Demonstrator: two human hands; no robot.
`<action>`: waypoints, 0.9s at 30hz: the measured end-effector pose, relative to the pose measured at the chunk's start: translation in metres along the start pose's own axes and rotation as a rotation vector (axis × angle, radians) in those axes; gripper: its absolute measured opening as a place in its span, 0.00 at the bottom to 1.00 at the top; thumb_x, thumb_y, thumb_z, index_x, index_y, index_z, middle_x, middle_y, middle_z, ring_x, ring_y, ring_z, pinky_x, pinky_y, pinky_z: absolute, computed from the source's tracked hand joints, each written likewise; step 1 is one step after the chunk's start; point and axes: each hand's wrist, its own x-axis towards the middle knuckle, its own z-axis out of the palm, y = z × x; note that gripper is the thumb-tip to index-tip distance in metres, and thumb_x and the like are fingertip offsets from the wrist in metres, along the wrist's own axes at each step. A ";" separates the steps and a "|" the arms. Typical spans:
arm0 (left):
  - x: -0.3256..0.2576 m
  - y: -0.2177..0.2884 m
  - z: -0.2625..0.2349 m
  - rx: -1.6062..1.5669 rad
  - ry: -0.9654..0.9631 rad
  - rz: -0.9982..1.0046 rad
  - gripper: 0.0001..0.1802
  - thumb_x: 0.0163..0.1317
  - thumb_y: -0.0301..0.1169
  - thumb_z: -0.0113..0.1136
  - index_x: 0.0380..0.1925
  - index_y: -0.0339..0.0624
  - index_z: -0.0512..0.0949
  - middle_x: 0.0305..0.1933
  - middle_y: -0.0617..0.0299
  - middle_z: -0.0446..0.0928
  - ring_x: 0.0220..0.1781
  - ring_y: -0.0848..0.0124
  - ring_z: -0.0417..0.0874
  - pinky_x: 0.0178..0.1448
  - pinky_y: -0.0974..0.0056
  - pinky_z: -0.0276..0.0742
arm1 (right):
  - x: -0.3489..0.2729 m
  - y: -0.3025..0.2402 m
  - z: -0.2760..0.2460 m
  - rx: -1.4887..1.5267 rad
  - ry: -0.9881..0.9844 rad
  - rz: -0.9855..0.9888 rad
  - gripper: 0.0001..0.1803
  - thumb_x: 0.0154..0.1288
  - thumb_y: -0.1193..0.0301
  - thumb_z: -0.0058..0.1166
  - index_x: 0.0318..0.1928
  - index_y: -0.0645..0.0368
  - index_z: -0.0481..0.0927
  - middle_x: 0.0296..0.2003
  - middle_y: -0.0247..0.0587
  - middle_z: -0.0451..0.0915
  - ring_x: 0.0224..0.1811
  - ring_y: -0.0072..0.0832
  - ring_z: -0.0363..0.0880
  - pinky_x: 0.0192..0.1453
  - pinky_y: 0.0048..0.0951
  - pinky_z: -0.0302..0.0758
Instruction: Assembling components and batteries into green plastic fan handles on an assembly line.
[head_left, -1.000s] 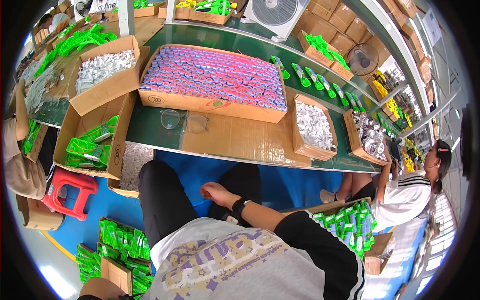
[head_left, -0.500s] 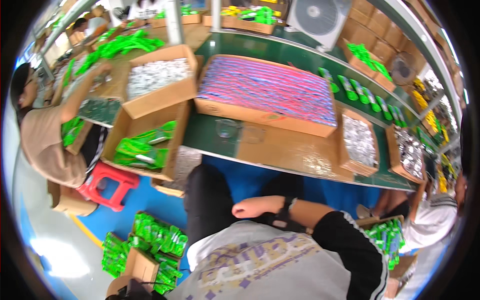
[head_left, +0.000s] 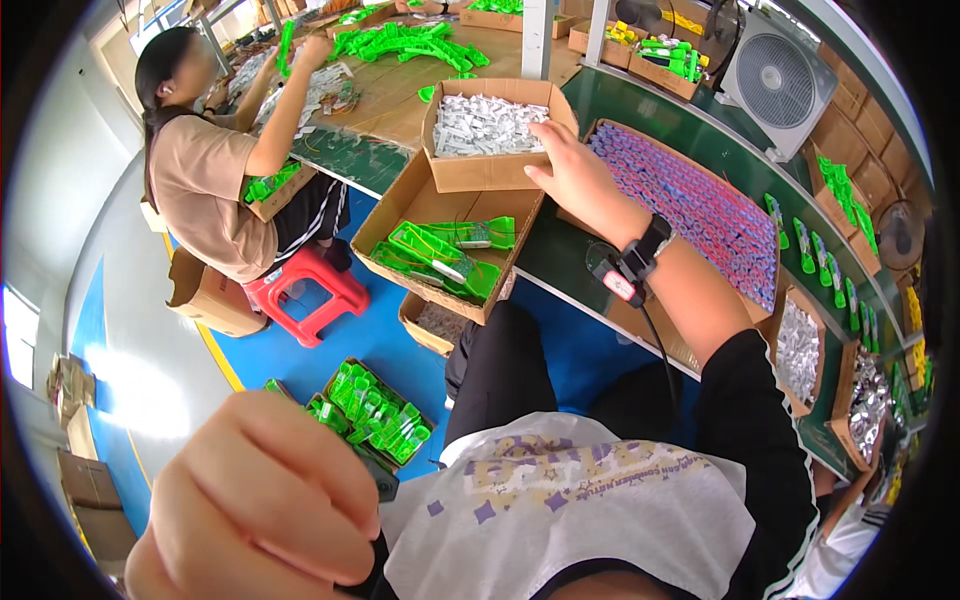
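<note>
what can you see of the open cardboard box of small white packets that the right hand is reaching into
The open brown cardboard box of small white packets sits upright on the work surface, its flaps folded outward. It looks like plain corrugated card and is filled nearly to the rim with a loose heap of small white and silvery packets. The right hand rests over its right rim, fingers at the packets. Its near wall meets a shallower cardboard tray of green packaged items. A large flat box of purple pieces lies to its right.
</note>
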 end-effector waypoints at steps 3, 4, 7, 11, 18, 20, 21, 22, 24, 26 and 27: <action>-0.007 -0.036 -0.007 0.086 0.151 -0.045 0.08 0.52 0.31 0.52 0.20 0.46 0.66 0.17 0.65 0.70 0.14 0.74 0.67 0.18 0.65 0.62 | 0.011 0.011 0.004 -0.156 -0.068 0.073 0.15 0.50 0.65 0.54 0.38 0.59 0.72 0.32 0.45 0.75 0.36 0.41 0.75 0.36 0.37 0.72; -0.020 -0.067 -0.006 0.228 0.266 -0.126 0.06 0.54 0.29 0.49 0.20 0.43 0.68 0.15 0.61 0.70 0.14 0.72 0.67 0.19 0.66 0.62 | 0.008 0.021 -0.005 -0.249 -0.250 0.150 0.14 0.52 0.64 0.54 0.36 0.57 0.72 0.29 0.45 0.76 0.34 0.42 0.75 0.35 0.39 0.72; -0.032 -0.104 -0.019 0.238 0.206 -0.629 0.06 0.55 0.22 0.45 0.32 0.34 0.71 0.30 0.59 0.75 0.25 0.72 0.73 0.29 0.71 0.68 | 0.021 0.024 -0.008 -0.290 -0.413 0.169 0.11 0.53 0.62 0.53 0.31 0.55 0.71 0.23 0.44 0.75 0.29 0.43 0.75 0.31 0.41 0.71; -0.063 -0.175 -0.020 0.622 0.107 -0.942 0.08 0.54 0.23 0.50 0.36 0.35 0.71 0.31 0.55 0.75 0.28 0.66 0.77 0.31 0.67 0.71 | 0.018 0.038 -0.017 -0.210 -0.336 0.107 0.11 0.53 0.63 0.52 0.27 0.56 0.69 0.21 0.45 0.74 0.27 0.43 0.75 0.28 0.41 0.69; -0.086 -0.227 -0.024 0.763 0.020 -0.865 0.10 0.52 0.24 0.52 0.36 0.35 0.71 0.32 0.50 0.74 0.32 0.57 0.77 0.34 0.60 0.71 | -0.023 0.069 -0.084 -0.301 -0.217 0.182 0.09 0.53 0.65 0.51 0.28 0.56 0.69 0.26 0.41 0.73 0.28 0.39 0.74 0.28 0.36 0.70; -0.090 -0.233 -0.027 0.763 -0.037 -0.966 0.11 0.54 0.25 0.50 0.39 0.34 0.71 0.35 0.52 0.74 0.38 0.62 0.76 0.43 0.64 0.70 | -0.041 0.080 -0.108 -0.357 -0.196 0.239 0.09 0.53 0.65 0.52 0.28 0.56 0.70 0.26 0.41 0.73 0.28 0.40 0.74 0.28 0.36 0.70; -0.091 -0.239 -0.027 0.754 -0.042 -0.969 0.11 0.54 0.25 0.50 0.39 0.34 0.71 0.35 0.52 0.74 0.38 0.62 0.76 0.43 0.64 0.70 | -0.051 0.088 -0.122 -0.383 -0.175 0.261 0.09 0.52 0.65 0.52 0.28 0.57 0.70 0.26 0.41 0.74 0.28 0.40 0.74 0.28 0.36 0.69; -0.092 -0.244 -0.027 0.795 -0.060 -0.935 0.12 0.54 0.24 0.51 0.39 0.34 0.71 0.35 0.52 0.74 0.37 0.62 0.76 0.42 0.64 0.70 | -0.062 0.096 -0.136 -0.392 -0.163 0.312 0.10 0.51 0.65 0.54 0.29 0.57 0.71 0.27 0.41 0.74 0.28 0.40 0.74 0.29 0.35 0.69; -0.091 -0.253 -0.025 0.824 -0.085 -0.904 0.12 0.53 0.24 0.51 0.39 0.34 0.70 0.35 0.52 0.73 0.37 0.63 0.75 0.42 0.65 0.69 | -0.088 0.112 -0.168 -0.392 -0.148 0.430 0.12 0.50 0.66 0.56 0.31 0.59 0.72 0.27 0.42 0.75 0.28 0.39 0.75 0.29 0.32 0.70; -0.087 -0.257 -0.025 0.833 -0.025 -0.886 0.13 0.52 0.22 0.51 0.39 0.34 0.69 0.36 0.54 0.72 0.35 0.65 0.74 0.41 0.65 0.68 | -0.115 0.124 -0.198 -0.390 -0.132 0.558 0.12 0.50 0.67 0.57 0.32 0.60 0.71 0.26 0.43 0.74 0.27 0.36 0.75 0.30 0.29 0.70; -0.090 -0.256 -0.026 0.845 -0.028 -0.903 0.13 0.52 0.22 0.51 0.39 0.34 0.69 0.36 0.54 0.72 0.35 0.65 0.74 0.41 0.65 0.68 | -0.126 0.131 -0.206 -0.385 -0.123 0.610 0.12 0.50 0.68 0.57 0.32 0.61 0.71 0.25 0.44 0.74 0.26 0.35 0.75 0.30 0.28 0.70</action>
